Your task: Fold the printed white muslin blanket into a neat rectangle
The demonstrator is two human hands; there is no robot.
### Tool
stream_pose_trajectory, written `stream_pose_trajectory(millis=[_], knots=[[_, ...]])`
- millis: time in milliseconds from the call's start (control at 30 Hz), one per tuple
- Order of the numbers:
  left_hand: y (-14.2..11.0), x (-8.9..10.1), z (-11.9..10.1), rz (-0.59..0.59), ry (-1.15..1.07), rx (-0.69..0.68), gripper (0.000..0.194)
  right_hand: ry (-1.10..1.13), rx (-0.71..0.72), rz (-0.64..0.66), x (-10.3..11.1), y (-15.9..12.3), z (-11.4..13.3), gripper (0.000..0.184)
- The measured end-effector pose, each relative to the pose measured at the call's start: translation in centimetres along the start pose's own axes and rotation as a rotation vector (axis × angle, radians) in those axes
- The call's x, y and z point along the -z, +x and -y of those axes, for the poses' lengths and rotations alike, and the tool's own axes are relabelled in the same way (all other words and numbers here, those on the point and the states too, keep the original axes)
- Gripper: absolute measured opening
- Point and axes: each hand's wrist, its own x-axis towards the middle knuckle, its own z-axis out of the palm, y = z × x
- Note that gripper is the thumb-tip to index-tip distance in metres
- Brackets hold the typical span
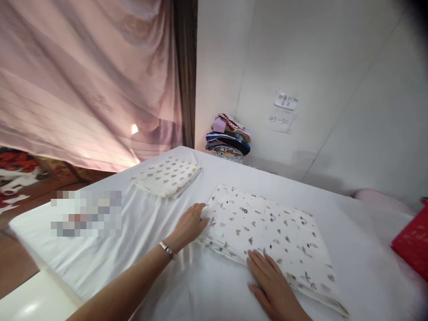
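Observation:
A folded white cloth [267,227] printed with small leaves, rainbows and other shapes lies flat on the white-covered table [140,254]. My left hand [191,225], with a silver bracelet at the wrist, rests at the cloth's left edge, fingers stretched over its corner. On the near edge lies my right hand [270,281], palm down and fingers extended, its thumb apart. Neither hand grips the fabric. Farther back on the left is a second folded cloth [170,176], white with rows of grey heart-like prints.
A stack of folded fabrics [229,138] stands behind the table against the wall. Two paper notes [281,121] are stuck on the wall. A pink curtain [100,80] hangs at the left. A red object [413,240] is at the right edge. A blurred patch [86,214] covers something on the table's left.

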Motion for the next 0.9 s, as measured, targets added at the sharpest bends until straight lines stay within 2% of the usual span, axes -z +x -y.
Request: stream_pose_trajectory(millis=[100,167,300,433,533,667,767,900], knots=[[2.9,-1.5,-1.6,-0.039,0.032,-0.323,0.045,0.057,-0.051,0.043,1.0,0.2,0.6,0.057],[4.9,-3.2,-2.2,-0.014,0.085,-0.444,0.049,0.122,-0.083,0.102,2.2,0.4,0.9,0.055],[7.2,-6.4,-1.8,0.03,0.189,-0.472,0.05,0.254,-0.194,0.176,4.8,1.6,0.5,0.052],[7.2,-7.5,-1.0,-0.014,0.209,-0.489,0.052,0.266,-0.276,0.135,6.1,6.2,-1.2,0.055],[6.9,-7.4,-0.9,-0.051,0.217,-0.488,0.05,0.214,-0.318,0.114,5.3,11.7,-2.8,0.061],[6.6,-7.5,-0.9,-0.056,0.218,-0.493,0.051,0.094,-0.36,0.064,2.7,18.2,-4.8,0.061],[6.8,-7.2,-0.9,-0.011,0.224,-0.462,0.052,0.042,-0.435,0.123,0.6,20.2,-6.3,0.061],[8.8,-5.9,-1.6,0.169,0.201,-0.42,0.049,0.034,-0.446,0.139,-1.2,20.0,-7.4,0.063]])
